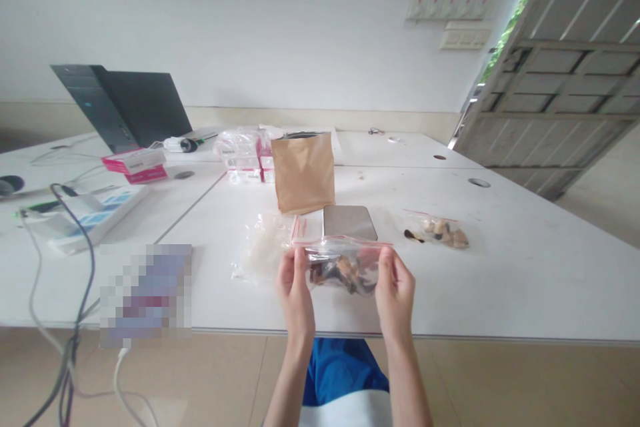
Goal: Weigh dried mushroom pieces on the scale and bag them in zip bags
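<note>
**Pinched zip bag (pixel 345 259) over a white desk (pixel 500 293)**

White wall (pixel 260 20) above and beige floor tiles (pixel 505 380) below filled the view I had from afar through the head camera, with a grey slatted door (pixel 565 100) standing open at the far right. I took the brown paper bag (pixel 303 173) as my landmark. Left of it stood pink-and-white boxes (pixel 245 163) with clear plastic about them, and farther left sat a dark laptop (pixel 143 107). Directly in front of it lay a flat metal scale (pixel 350 222). A crumpled clear plastic bag (pixel 263 247) lay front-left of it, and a second zip bag (pixel 440 232) with pale brown pieces lay front-right. Cables (pixel 75 260) trailed over the desk's edge well left of it, near a pixelated patch (pixel 145 293) that hid whatever was there.

Both forearms rose from the bottom of the frame, over a blue garment (pixel 345 367). The left hand (pixel 295 287) and right hand (pixel 395 293) held the zip bag up just in front of the scale, fingers and thumbs clamped on its upper corners. Dark and tan chunks (pixel 343 275) sagged in the plastic between them.
</note>
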Available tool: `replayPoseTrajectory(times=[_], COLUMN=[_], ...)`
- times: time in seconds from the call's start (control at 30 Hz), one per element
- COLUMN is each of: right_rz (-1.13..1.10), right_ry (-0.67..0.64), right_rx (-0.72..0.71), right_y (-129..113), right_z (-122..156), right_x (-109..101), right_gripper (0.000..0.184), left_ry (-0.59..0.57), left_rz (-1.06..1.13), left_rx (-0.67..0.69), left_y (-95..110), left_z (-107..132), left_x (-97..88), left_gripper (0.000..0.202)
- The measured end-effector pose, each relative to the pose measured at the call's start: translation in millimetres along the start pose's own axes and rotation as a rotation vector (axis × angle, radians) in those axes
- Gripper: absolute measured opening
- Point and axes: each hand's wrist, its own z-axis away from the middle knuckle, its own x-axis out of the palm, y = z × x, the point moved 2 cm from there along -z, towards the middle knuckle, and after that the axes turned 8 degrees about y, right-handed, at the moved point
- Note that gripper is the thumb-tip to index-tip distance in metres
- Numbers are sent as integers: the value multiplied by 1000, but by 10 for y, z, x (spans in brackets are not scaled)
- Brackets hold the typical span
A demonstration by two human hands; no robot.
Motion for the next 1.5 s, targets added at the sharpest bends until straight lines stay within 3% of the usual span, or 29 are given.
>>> replayPoseTrajectory(times=[0.1,0.23,0.3,0.4,0.47,0.63,0.9,1.1,1.23,1.5], right_rz=[75,224,214,153,111,-39,-135,-55,12,9], right_ry=[17,-124,-102,29,-2,-26,30,-57,-19,37], right_rx=[-74,-335,-352,-248,-180,-10,168,129,79,88], right_y=[-29,-264,-388,-453,-397,-94,211,282,304,345], right_z=[-39,-84,-130,-244,-321,-377,-185,-150,-139,-135], right_x=[-4,38,37,6,5,-10,-26,-62,-54,-21], right_gripper=[43,30,28,32,35,38,36,41,41,41], left_ry=[-114,-379,-331,-123,-69,-122,-70,-82,-73,-85], left_rz=[-41,-110,-82,10,48,25,-119,-282,-417,-377], left_rx=[7,-33,-22,-2,-10,-26,26,105,157,135], left_y=[-29,-73,-54,4,32,25,-61,-69,-109,-155], left_z=[-23,15,19,-29,-77,-150,-227,-255,-252,-234], left_x=[-5,26,21,-23,-43,-14,-50,-95,-123,-136], left_gripper=[29,28,26,24,24,25,37,36,37,37])
